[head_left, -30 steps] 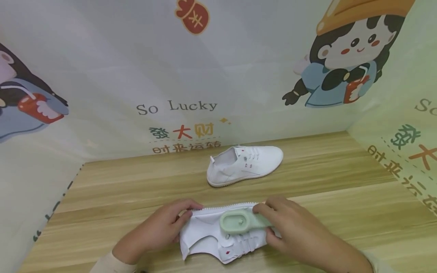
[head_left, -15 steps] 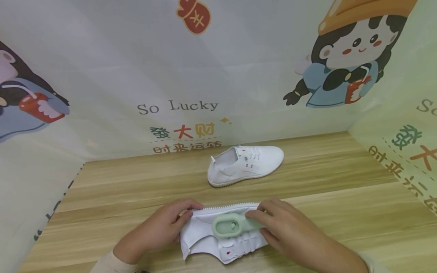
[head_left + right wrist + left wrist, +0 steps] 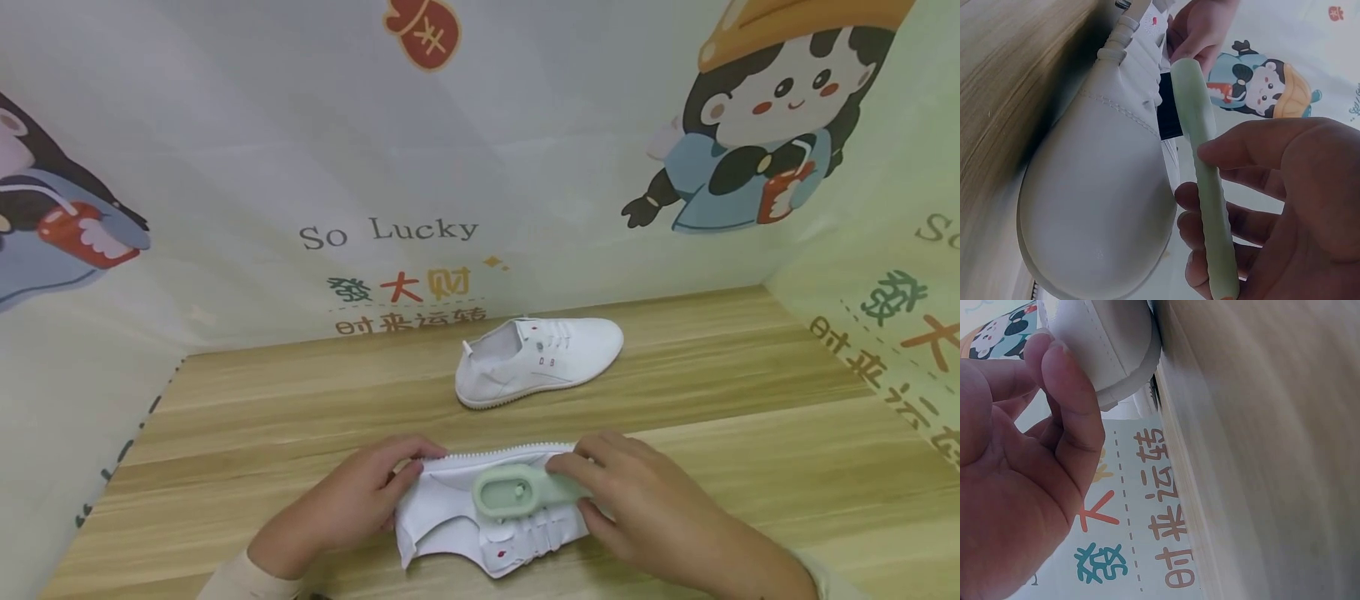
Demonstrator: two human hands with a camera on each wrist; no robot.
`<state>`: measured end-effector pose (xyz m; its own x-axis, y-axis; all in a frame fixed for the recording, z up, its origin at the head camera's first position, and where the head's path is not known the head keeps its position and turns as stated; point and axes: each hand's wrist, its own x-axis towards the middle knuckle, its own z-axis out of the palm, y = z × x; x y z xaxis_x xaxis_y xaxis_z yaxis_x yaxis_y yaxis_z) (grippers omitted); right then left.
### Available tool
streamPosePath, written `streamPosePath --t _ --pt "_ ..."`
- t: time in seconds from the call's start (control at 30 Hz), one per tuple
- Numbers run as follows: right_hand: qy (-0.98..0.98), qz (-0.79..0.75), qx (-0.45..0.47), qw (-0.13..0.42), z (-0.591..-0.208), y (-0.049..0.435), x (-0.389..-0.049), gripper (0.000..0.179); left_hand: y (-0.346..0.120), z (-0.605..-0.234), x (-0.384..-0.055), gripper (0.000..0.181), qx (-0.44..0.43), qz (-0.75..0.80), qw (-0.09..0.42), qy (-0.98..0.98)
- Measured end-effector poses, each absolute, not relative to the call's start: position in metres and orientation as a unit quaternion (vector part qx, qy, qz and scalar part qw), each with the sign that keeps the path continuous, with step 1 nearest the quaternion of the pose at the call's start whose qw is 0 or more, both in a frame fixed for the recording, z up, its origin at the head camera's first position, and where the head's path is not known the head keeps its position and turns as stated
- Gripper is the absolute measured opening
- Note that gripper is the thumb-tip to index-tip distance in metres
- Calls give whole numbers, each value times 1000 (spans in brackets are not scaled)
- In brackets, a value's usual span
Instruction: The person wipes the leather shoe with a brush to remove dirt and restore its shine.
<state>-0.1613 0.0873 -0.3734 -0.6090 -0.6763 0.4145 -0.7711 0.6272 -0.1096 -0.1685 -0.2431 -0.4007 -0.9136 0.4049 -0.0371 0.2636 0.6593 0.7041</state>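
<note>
A white lace-up shoe lies on its side in front of me, its sole edge facing away. My left hand pinches the heel end between thumb and fingers; the left wrist view shows the fingertips at the shoe's heel. In my right hand is a pale green shoe brush, gripped by its handle. The right wrist view shows its dark bristles against the shoe's side near the laces, with thumb and fingers around the ridged handle. The shoe's toe is partly behind my right hand in the head view.
The matching white shoe stands upright farther back on the wood-grain table, toe to the right. Printed cloth walls with cartoon figures and lettering enclose the table at the back and both sides.
The brush in my right hand slid left along the shoe toward the heel, then a little back to the right. My left hand and both shoes stay in place.
</note>
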Motion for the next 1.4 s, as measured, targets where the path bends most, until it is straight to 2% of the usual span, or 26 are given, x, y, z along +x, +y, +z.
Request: streamPosePath --t 0.73,1.4 --pt "-899 130 385 162 -366 94 -162 41 -243 -399 -168 26 196 341 70 917" --pt "-884 137 413 173 -372 92 -163 45 -243 -398 -168 26 183 372 101 904"
